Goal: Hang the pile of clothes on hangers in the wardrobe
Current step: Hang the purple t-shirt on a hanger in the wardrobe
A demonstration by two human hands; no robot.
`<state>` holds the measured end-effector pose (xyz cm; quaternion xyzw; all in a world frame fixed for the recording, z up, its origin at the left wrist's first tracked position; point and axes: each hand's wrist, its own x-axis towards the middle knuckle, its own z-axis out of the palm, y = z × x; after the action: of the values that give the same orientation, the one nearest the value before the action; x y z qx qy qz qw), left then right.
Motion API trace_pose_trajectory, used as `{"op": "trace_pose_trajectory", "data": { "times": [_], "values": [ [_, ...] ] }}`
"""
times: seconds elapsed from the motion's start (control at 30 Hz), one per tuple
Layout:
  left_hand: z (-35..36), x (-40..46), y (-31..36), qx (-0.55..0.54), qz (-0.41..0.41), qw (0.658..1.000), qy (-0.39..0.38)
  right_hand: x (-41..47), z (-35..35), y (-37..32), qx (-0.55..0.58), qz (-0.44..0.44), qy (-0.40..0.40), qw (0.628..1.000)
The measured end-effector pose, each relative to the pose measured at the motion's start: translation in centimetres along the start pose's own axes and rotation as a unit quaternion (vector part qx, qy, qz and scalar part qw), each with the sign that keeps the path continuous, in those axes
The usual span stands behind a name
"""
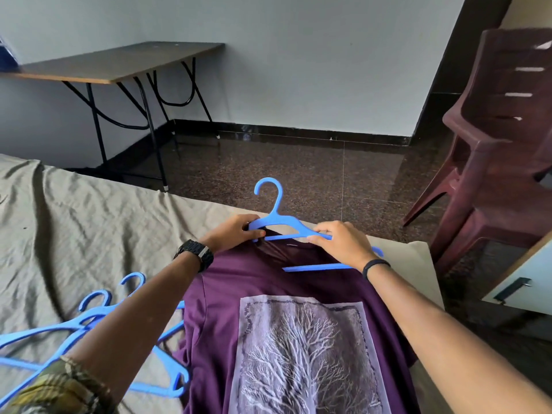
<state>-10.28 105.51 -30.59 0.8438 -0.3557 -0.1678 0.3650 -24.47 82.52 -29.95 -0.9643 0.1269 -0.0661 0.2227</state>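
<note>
- Left hand at the collar of the purple t-shirt, fingers curled round the left shoulder end of the blue hanger, thumb pressed on the collar fabric; black watch on the wrist, forearm runs in from lower left.
- Right hand just right of the collar, fingers curled over the hanger's right arm, pinching it against the shirt; black band on the wrist, forearm comes in from lower right.
- Hanger sits at the shirt's neck opening, hook pointing away from the person, past the far edge of the bed; long axis runs left-right across the collar. Right end and lower bar show beyond the right hand, lying on top of the fabric.
- Shirt lies flat on the bed, print side up, collar at the far side, hem toward the person; long axis runs away from the person.
- Spare blue hangers piled left of the shirt, partly under the left forearm.
- Collar is close to the bed's far edge; bare floor beyond it.
- Maroon plastic chairs stand right of the shirt, off the bed; folding table far left by the wall.
</note>
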Motion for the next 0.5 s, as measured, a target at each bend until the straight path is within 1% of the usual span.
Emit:
{"op": "trace_pose_trajectory", "data": {
  "times": [0.07, 0.1, 0.13, 0.17, 0.2, 0.23, 0.27, 0.3, 0.33, 0.4, 0.43, 0.47, 0.5],
  "values": [
    [-0.1, 0.0, -0.1, 0.011, -0.004, 1.000, 0.026, 0.5, 0.1, -0.5, -0.007, -0.030, 0.022, 0.999],
    [-0.1, 0.0, -0.1, 0.014, -0.006, 0.999, 0.039, 0.8, 0.2, -0.5, 0.004, -0.053, 0.046, 0.998],
    [0.0, 0.0, -0.3, 0.015, -0.013, 0.999, 0.048, 0.9, 0.4, -0.2, 0.013, -0.075, 0.087, 0.993],
    [0.0, 0.1, -0.5, 0.018, -0.022, 0.998, 0.053, 1.0, 0.6, 0.2, 0.020, -0.089, 0.144, 0.985],
    [0.0, 0.1, -0.8, 0.024, -0.031, 0.998, 0.056, 0.8, 0.8, 0.7, 0.034, -0.089, 0.205, 0.974],
    [0.2, 0.2, -1.0, 0.032, -0.038, 0.997, 0.056, 0.3, 1.0, 1.2, 0.057, -0.071, 0.246, 0.965],
    [0.3, 0.3, -1.1, 0.042, -0.047, 0.996, 0.058, -0.1, 1.2, 1.7, 0.081, -0.052, 0.258, 0.961],
    [0.4, 0.3, -1.1, 0.049, -0.054, 0.995, 0.063, -0.6, 1.5, 2.3, 0.094, -0.045, 0.242, 0.965],
    [0.5, 0.3, -1.1, 0.050, -0.059, 0.994, 0.072, -1.0, 2.0, 2.6, 0.096, -0.049, 0.195, 0.975],
    [0.6, 0.3, -0.7, 0.046, -0.064, 0.992, 0.094, -2.2, 3.0, 2.5, 0.079, -0.057, 0.034, 0.995],
    [0.7, 0.3, -0.5, 0.042, -0.062, 0.992, 0.103, -2.7, 3.5, 2.1, 0.066, -0.055, -0.046, 0.995],
    [0.7, 0.2, -0.4, 0.035, -0.061, 0.991, 0.113, -2.9, 4.0, 1.9, 0.055, -0.053, -0.102, 0.992],
    [0.6, 0.1, -0.3, 0.029, -0.058, 0.991, 0.121, -3.0, 4.5, 1.8, 0.046, -0.049, -0.135, 0.988]
  ]
}}
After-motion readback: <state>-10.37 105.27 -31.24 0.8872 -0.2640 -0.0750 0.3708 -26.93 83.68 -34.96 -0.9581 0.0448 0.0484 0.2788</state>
